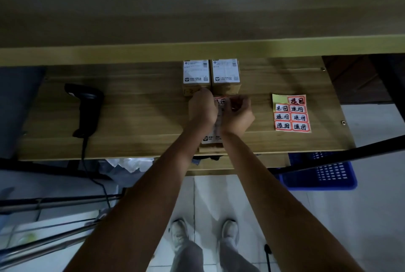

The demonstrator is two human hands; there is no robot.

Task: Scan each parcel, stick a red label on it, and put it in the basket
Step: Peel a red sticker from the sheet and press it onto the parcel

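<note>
Fingers: both hands' fingers press a red label onto the parcel.
Parcel axis: long side runs away from the person.

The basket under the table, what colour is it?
Blue, with a slotted side; the basket shows in the head view.

Both forearms are bare from the bottom edge of the view up to the wrists, with no sleeve, watch, bracelet or glove showing. The left hand and the right hand are bare too, and no ring can be made out in the dim light. Below the near edge of the table, the person wears loose grey trousers that bunch over the ankles. On the feet are pale, whitish-grey shoes, low-cut with rounded toes; their laces and any markings are too blurred to tell.
</note>
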